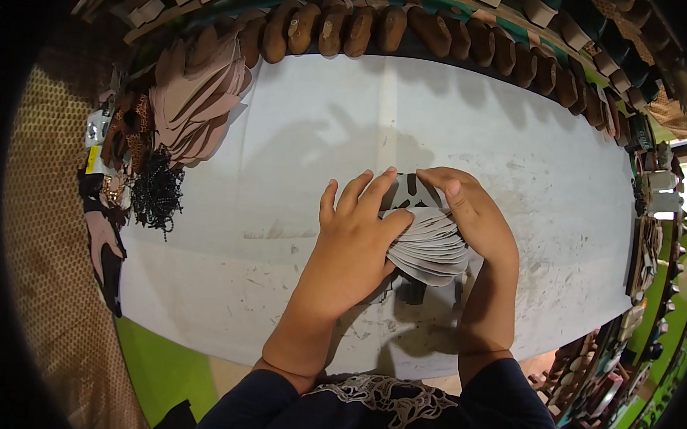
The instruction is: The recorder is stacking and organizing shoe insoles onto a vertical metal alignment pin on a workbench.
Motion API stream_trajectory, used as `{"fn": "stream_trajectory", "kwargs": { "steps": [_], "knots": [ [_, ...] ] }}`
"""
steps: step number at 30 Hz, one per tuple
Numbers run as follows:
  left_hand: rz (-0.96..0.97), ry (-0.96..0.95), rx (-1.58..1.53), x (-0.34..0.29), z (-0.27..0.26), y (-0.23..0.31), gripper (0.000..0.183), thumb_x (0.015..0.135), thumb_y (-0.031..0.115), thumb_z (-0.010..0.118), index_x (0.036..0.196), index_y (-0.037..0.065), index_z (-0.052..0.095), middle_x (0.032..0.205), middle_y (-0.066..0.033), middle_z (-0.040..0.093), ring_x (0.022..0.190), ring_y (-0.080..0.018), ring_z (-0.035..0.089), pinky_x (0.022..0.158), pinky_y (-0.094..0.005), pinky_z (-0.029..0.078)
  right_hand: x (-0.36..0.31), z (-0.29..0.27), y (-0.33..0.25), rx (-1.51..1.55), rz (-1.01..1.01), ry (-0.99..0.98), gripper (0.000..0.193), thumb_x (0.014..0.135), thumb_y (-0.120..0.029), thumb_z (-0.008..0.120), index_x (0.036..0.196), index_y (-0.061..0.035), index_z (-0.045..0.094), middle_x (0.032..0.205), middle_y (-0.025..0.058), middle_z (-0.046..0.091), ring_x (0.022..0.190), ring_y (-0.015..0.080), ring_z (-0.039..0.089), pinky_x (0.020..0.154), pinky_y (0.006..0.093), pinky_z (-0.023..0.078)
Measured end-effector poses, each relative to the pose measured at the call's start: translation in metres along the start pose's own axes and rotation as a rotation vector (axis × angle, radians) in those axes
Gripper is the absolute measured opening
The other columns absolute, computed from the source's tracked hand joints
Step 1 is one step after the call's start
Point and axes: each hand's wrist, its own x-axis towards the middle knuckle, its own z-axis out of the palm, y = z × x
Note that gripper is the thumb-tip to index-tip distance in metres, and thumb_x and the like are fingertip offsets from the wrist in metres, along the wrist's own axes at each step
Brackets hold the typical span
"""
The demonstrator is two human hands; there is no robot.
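The left hand [355, 249] holds thin gray pieces [431, 250] over the tabletop [575, 186]; I can't tell if the right hand [485, 217] does.

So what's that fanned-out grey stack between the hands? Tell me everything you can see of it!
The fanned stack is lots of thin, flat, pale grey pieces with rounded edges, overlapping like spread cards. They look smooth and bendy, but I can't tell the material. It sits above the middle of the white tabletop; whether it's lifted isn't clear. The left hand has its thumb across the stack's upper left, and the right hand curves around its upper right.
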Motion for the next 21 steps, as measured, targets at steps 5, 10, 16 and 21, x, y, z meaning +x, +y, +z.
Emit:
{"fn": "stream_trajectory", "kwargs": {
  "steps": [5, 10, 16, 21],
  "knots": [
    [-0.003, 0.000, -0.004, 0.000, -0.002, 0.001, 0.042, 0.060, 0.016, 0.077, 0.100, 0.015, 0.065, 0.137, -0.0115, 0.039, 0.126, -0.0361, 0.036, 0.104, -0.0577, 0.022, 0.002, -0.005, -0.005, 0.024, 0.018, 0.008, 0.053, 0.097, -0.046, 0.037, 0.095, 0.0004, 0.062, 0.097, 0.0093, 0.061, 0.096, 0.0228, 0.053, 0.088, 0.0325, 0.040],
    [-0.010, 0.008, 0.005, 0.000, 0.001, 0.001, 0.049, 0.061, 0.017, 0.077, 0.107, 0.015, 0.061, 0.139, -0.0127, 0.036, 0.126, -0.0369, 0.035, 0.103, -0.0582, 0.023, -0.001, -0.007, -0.006, 0.026, 0.082, -0.030, 0.044, 0.096, -0.039, 0.045, 0.084, 0.0004, 0.060, 0.083, 0.0067, 0.061, 0.080, 0.0178, 0.055, 0.075, 0.0291, 0.043],
    [-0.100, 0.119, -0.042, 0.001, 0.001, 0.003, 0.053, 0.061, 0.018, 0.077, 0.110, 0.013, 0.058, 0.140, -0.0147, 0.034, 0.127, -0.0376, 0.034, 0.103, -0.0594, 0.022, -0.002, -0.004, -0.013, 0.019, 0.079, -0.036, 0.042, 0.096, -0.037, 0.046, 0.085, 0.0004, 0.061, 0.077, 0.0057, 0.059, 0.075, 0.0157, 0.053, 0.071, 0.0284, 0.043],
    [-0.044, 0.013, 0.022, -0.002, 0.002, 0.002, 0.051, 0.061, 0.017, 0.077, 0.109, 0.014, 0.059, 0.138, -0.0140, 0.037, 0.127, -0.0364, 0.035, 0.103, -0.0599, 0.022, -0.001, -0.004, -0.003, 0.021, 0.031, -0.062, 0.044, 0.098, -0.038, 0.041, 0.102, -0.0007, 0.064, 0.086, 0.0076, 0.059, 0.080, 0.0174, 0.053, 0.075, 0.0293, 0.043]
  ]
}}
